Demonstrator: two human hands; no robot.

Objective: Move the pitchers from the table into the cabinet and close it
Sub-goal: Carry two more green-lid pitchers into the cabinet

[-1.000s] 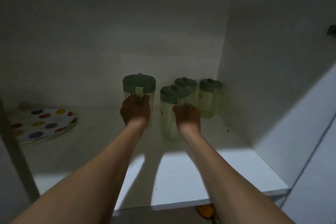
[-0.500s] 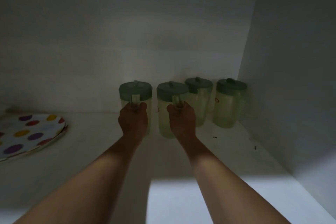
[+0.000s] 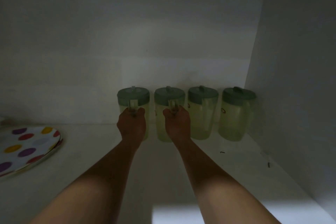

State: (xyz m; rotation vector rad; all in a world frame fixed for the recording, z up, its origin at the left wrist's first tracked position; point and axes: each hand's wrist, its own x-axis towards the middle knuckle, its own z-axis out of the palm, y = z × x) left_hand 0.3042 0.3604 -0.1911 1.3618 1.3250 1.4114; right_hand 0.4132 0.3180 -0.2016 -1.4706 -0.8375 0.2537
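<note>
Green-lidded pitchers: four upright in a row at the cabinet shelf back | your left hand clamps the leftmost pitcher handle, right hand its neighbour | handles face you (pull straight back to release) | spotted plate far left.

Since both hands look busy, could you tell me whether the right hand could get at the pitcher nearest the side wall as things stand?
Probably not yet: the right hand grips another pitcher's handle, though the shelf before the far-right pitcher lies bare.
</note>
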